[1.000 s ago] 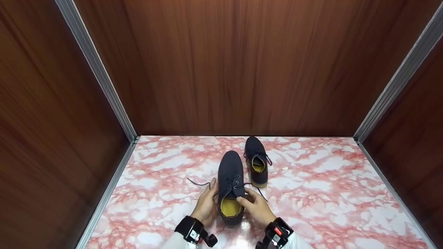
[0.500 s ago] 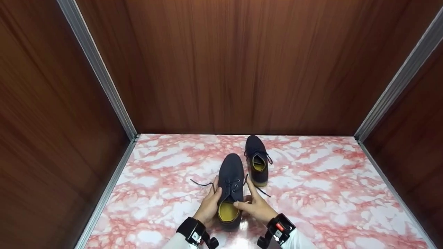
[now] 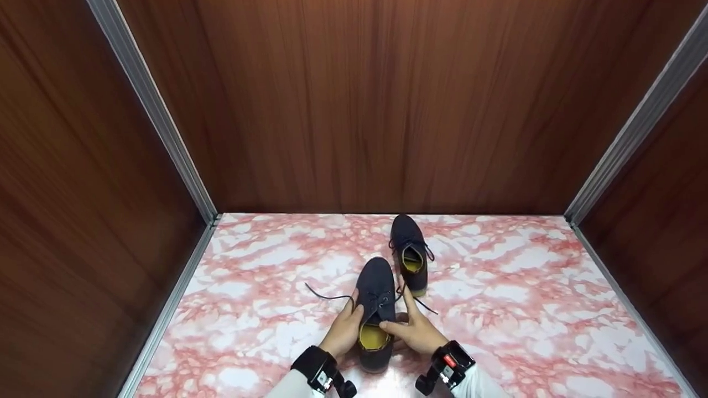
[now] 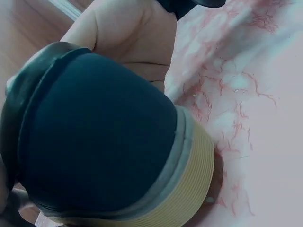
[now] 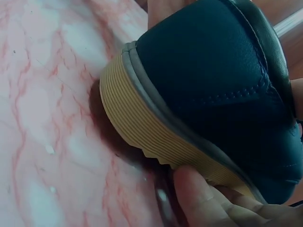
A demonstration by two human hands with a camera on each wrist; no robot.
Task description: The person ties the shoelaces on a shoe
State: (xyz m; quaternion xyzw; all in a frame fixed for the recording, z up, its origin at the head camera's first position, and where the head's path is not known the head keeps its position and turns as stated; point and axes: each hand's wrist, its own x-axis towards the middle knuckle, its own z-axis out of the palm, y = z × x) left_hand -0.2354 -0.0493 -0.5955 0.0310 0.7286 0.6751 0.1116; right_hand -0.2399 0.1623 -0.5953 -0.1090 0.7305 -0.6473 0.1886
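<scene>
A dark navy lace-up shoe (image 3: 376, 273) with a yellow lining is held between both hands, toe pointing away. My left hand (image 3: 343, 330) grips its left side, thumb along the upper near the laces. The right hand (image 3: 420, 333) holds the opposite side, thumb on the collar and index finger stretched forward. In the right wrist view, other fingers (image 5: 203, 198) touch the ribbed tan sole (image 5: 137, 118). Its heel (image 4: 99, 137) is above the surface in the left wrist view. A loose lace end (image 3: 326, 297) sticks out left, another lace end (image 3: 426, 305) right.
The matching shoe (image 3: 406, 229), its lace tied, stands behind and right of the held one, close to the back wall. Brown wood-grain panels (image 3: 354, 110) with grey metal corner strips (image 3: 160, 110) enclose the red-and-white marbled surface (image 3: 265, 326) on three sides.
The held shoe has come slightly toward me and to the right, with both hands moving along. My right index finger has stretched forward beside the shoe. The other shoe stays put.
</scene>
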